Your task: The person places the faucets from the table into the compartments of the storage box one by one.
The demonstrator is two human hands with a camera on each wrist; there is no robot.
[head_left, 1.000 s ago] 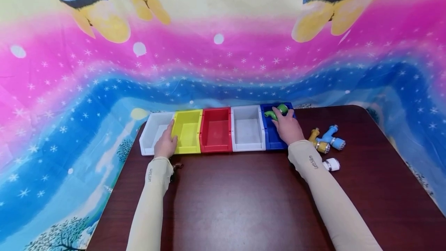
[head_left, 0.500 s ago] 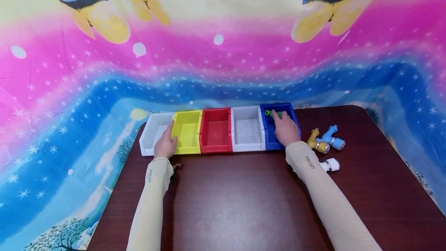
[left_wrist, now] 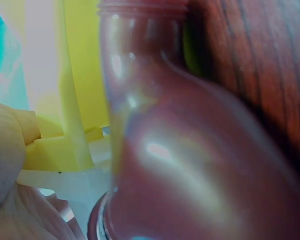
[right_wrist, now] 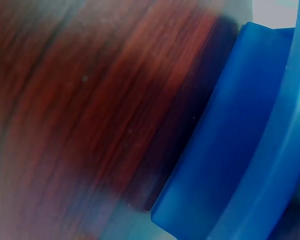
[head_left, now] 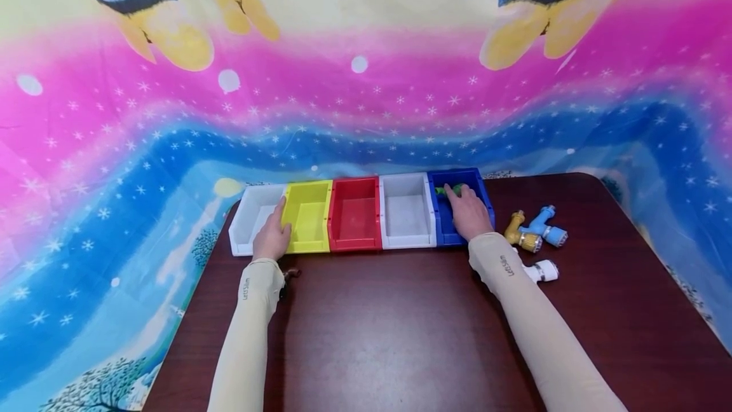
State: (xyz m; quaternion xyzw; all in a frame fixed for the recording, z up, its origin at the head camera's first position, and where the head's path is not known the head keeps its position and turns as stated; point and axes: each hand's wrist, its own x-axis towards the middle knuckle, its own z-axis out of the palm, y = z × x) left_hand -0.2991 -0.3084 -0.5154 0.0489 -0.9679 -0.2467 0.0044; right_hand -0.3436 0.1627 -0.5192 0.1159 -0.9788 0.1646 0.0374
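Note:
My right hand (head_left: 471, 212) reaches into the blue bin (head_left: 488, 192) at the right end of a row. It holds a green faucet (head_left: 440, 191) low inside; the fingers hide much of it. In the right wrist view only the outside of the blue bin (right_wrist: 230, 135) and the tabletop show. My left hand (head_left: 271, 237) rests where the left white bin (head_left: 243, 243) meets the yellow bin (head_left: 309, 248), index finger straight along the adjoining walls. Just under that wrist lies a brown faucet (head_left: 291, 273), which fills much of the left wrist view (left_wrist: 190, 150).
Between the yellow and blue bins stand a red bin (head_left: 354, 243) and another white bin (head_left: 407, 241). Right of the row lie a gold faucet (head_left: 528, 242), a light blue faucet (head_left: 553, 235) and a white faucet (head_left: 546, 270). A printed cloth (head_left: 366, 100) hangs behind the table (head_left: 400, 329).
The right hand has turned over the blue bin and lowered the green faucet deeper into it. More of the white faucet shows beside the right sleeve. My left hand has stayed put.

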